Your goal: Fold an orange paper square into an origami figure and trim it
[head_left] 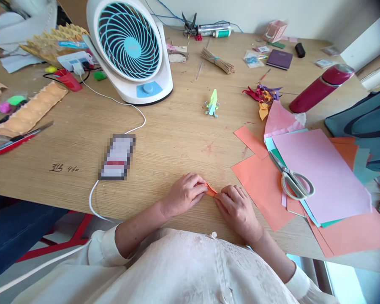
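Observation:
A small folded strip of orange paper (211, 190) is stretched between my two hands near the table's front edge. My left hand (185, 194) pinches its left end, and my right hand (237, 210) has closed fingers on the right end. Most of the paper is hidden under the fingers. To the right lie orange sheets (259, 181) and a pink sheet (329, 169), with white-handled scissors (296, 183) resting on top. Beyond my hands stands a small green and blue folded paper figure (212, 104).
A phone (117, 157) with a white cable lies left of my hands. Farther back stand a white fan (148, 90) and a red bottle (319, 88). Folded paper pieces (264, 98), a stick bundle (218, 61) and a purple notebook (279, 59) lie at the back right.

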Demonstrator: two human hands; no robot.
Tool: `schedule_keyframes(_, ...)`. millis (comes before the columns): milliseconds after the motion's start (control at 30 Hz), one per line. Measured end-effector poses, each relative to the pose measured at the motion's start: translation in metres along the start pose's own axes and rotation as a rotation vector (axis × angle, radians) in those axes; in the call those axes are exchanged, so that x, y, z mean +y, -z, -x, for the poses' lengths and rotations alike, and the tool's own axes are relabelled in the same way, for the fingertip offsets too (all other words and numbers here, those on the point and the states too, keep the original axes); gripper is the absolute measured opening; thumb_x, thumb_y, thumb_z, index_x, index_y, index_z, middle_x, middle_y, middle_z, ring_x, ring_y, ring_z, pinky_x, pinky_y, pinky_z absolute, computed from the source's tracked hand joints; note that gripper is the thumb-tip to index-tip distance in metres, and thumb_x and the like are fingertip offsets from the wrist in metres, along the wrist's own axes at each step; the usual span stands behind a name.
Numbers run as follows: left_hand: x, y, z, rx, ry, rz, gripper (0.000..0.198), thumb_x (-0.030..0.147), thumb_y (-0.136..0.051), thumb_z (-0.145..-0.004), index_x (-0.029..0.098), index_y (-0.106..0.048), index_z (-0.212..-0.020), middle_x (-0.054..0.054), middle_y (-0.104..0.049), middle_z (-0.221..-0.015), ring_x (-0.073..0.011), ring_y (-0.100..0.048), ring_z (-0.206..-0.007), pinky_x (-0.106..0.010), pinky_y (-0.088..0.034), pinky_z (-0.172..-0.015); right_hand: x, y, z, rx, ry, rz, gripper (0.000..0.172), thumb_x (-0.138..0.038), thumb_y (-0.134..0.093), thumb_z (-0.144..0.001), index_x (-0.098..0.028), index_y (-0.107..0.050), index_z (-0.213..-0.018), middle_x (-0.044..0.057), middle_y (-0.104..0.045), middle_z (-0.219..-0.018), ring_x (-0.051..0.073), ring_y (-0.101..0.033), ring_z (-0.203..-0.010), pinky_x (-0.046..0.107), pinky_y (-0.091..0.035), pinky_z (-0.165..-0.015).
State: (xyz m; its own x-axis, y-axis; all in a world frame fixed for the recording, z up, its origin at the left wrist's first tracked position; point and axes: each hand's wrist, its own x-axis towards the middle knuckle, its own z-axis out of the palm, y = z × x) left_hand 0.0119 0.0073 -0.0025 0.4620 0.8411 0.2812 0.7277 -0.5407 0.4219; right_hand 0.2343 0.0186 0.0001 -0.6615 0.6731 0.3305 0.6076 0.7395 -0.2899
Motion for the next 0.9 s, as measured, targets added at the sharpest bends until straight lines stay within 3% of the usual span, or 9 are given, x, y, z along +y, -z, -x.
schedule_keyframes(200, 0.0033, -0.0001, -0.0015, 0.010, -0.039, -0.059, 0.012, 0.016, -0.054, -0.097, 0.017, -0.065, -0.092, -0.006, -0.063, -0.101, -0.0190, -0.057, -0.094, -0.034, -0.049, -0.086, -0.0085, -0.0060, 0.0069, 0.004, -0.144, -0.100, 0.015, -0.016, -0.050, -0.099, -0.018, -0.063, -0.091, 0.006, -0.057, -0.085, 0.018, -0.054, -0.077, 0.033, -0.045, -0.073)
schedule_keyframes(433, 0.0051, -0.0026, -0.0018, -0.024, -0.087, -0.234, 0.014, 0.017, -0.049, -0.099, 0.016, -0.062, -0.095, -0.006, -0.065, -0.100, -0.0189, -0.056, -0.086, -0.034, -0.050, -0.077, -0.0094, -0.0051, 0.0069, 0.050, -0.189, -0.161, 0.011, -0.016, -0.053, -0.098, -0.018, -0.061, -0.091, 0.006, -0.058, -0.085, 0.018, -0.056, -0.076, 0.032, -0.048, -0.070)
schedule_keyframes(633, 0.0032, -0.0016, -0.0026, -0.081, -0.203, -0.206, 0.019, 0.010, -0.044, -0.100, 0.010, -0.061, -0.106, -0.010, -0.066, -0.108, -0.0211, -0.057, -0.105, -0.034, -0.051, -0.096, -0.0087, -0.0061, 0.0072, 0.026, -0.171, -0.247, 0.023, -0.010, -0.052, -0.097, -0.016, -0.058, -0.118, 0.009, -0.059, -0.098, 0.019, -0.060, -0.087, 0.033, -0.053, -0.077)
schedule_keyframes(900, 0.0020, -0.0025, -0.0031, -0.007, -0.192, -0.117, 0.018, 0.012, -0.048, -0.099, 0.014, -0.065, -0.106, -0.007, -0.069, -0.114, -0.0189, -0.061, -0.106, -0.031, -0.052, -0.095, -0.0082, -0.0056, 0.0055, 0.028, -0.176, -0.295, 0.022, -0.007, -0.052, -0.096, -0.019, -0.063, -0.111, 0.009, -0.060, -0.095, 0.018, -0.061, -0.083, 0.032, -0.054, -0.073)
